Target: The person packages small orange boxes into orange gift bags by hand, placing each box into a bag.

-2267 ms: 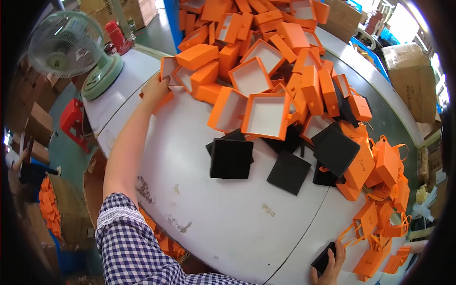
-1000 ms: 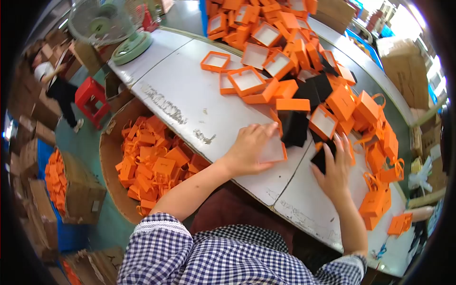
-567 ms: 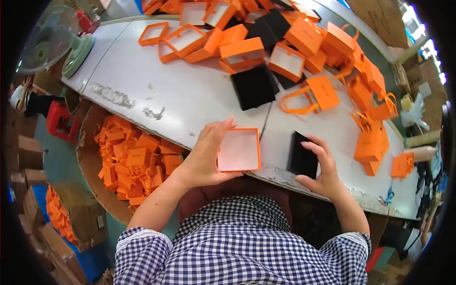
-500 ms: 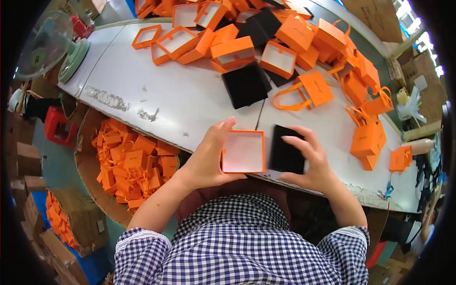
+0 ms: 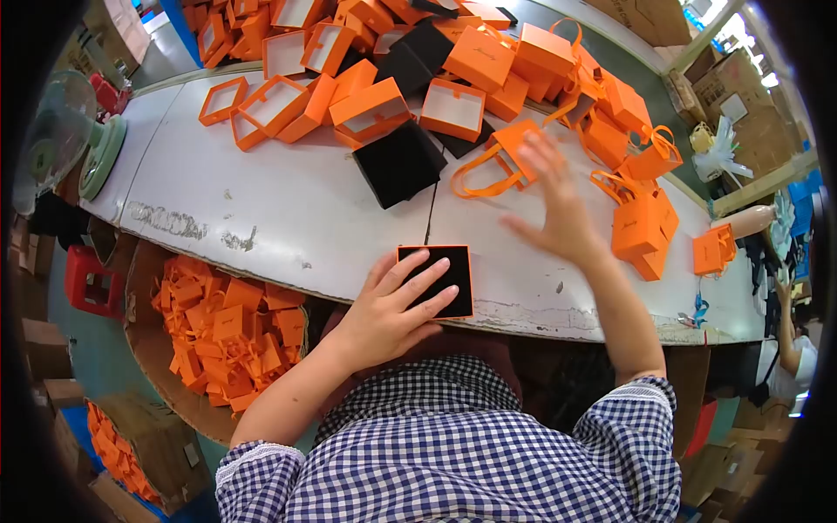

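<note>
An orange box (image 5: 472,301) stands at the table's front edge with a black foam-like insert (image 5: 459,272) seated inside it. My left hand (image 5: 392,301) lies across the insert, its fingers stretched out and spread, the thumb along the near side of the box. Up and to the right, my right hand (image 5: 562,209) is raised over the table, smeared by motion, its thumb and fingers apart and nothing in it. Its fingertips overlap an orange box with a ribbon loop (image 5: 513,139). Left of that lie stacked black inserts (image 5: 397,166).
Open orange trays (image 5: 277,103) and ribboned orange boxes (image 5: 641,231) are heaped along the far side and right of the table (image 5: 323,200). A large carton (image 5: 144,349) full of small orange bags stands below at left. A fan (image 5: 103,157) sits at the left end.
The black insert has gone from my right hand into the orange box. My left hand has moved from the box's side onto the insert. My right hand has moved up and away, toward the ribboned box.
</note>
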### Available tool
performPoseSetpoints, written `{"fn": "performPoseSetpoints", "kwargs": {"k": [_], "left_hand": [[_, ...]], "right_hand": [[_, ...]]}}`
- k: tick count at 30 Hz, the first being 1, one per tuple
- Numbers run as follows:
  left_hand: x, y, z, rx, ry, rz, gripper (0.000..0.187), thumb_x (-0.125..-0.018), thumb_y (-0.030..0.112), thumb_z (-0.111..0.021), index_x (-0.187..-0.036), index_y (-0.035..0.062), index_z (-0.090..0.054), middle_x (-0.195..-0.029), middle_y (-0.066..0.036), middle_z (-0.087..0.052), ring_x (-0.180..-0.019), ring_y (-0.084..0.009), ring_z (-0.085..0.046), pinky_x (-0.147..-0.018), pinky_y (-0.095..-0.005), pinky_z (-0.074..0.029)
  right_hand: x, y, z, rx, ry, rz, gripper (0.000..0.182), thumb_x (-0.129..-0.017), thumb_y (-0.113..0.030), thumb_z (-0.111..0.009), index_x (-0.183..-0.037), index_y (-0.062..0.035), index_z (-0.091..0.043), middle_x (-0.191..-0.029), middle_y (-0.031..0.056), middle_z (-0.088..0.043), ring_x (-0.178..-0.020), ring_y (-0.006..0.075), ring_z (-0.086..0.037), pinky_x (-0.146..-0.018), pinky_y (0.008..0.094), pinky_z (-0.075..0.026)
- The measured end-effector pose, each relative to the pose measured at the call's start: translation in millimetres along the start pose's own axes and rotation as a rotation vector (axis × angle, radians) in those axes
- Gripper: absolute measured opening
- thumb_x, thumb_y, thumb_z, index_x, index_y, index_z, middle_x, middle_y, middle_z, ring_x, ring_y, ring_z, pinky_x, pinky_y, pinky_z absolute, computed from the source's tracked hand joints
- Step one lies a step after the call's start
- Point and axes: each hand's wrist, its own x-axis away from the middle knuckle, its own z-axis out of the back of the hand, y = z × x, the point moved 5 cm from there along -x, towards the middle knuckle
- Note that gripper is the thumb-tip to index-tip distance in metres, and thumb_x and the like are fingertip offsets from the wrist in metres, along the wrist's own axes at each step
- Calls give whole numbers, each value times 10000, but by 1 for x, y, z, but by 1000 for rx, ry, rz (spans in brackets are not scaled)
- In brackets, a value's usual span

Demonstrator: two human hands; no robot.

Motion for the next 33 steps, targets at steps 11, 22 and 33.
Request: {"fn": "performPoseSetpoints", "kwargs": {"k": [11,22,33], "left_hand": [[6,-3,19,-120,-119,90,491,-859,260,-800,-1321,165,-668,-1468,-136,-547,-1400,-339,-451,-1111,-575,-366],[10,-33,25,57,-3,181,758,-788,317,-866,-1417,20,-563,-1561,-236,-418,-1362,-445,-452,-1129,-522,-406],[21,-42,28,154,93,224,838,-698,278,-923,-1405,19,-554,-1526,-242,-438,-1319,-443,-497,-1095,-499,-445]], "right_hand": [[28,-22,34,122,-214,-150,558,-802,-311,-857,-1192,7,-616,-1267,210,-594,-1121,396,-625,-932,473,-541],[-44,38,-55,24,-362,-627,496,-811,-401,-741,-1061,21,-664,-1173,215,-661,-1142,368,-620,-984,481,-502],[-10,-1,-34,-961,222,-684,161,-899,-131,-720,-918,-3,-624,-1063,180,-698,-1088,306,-670,-910,394,-537]]}}
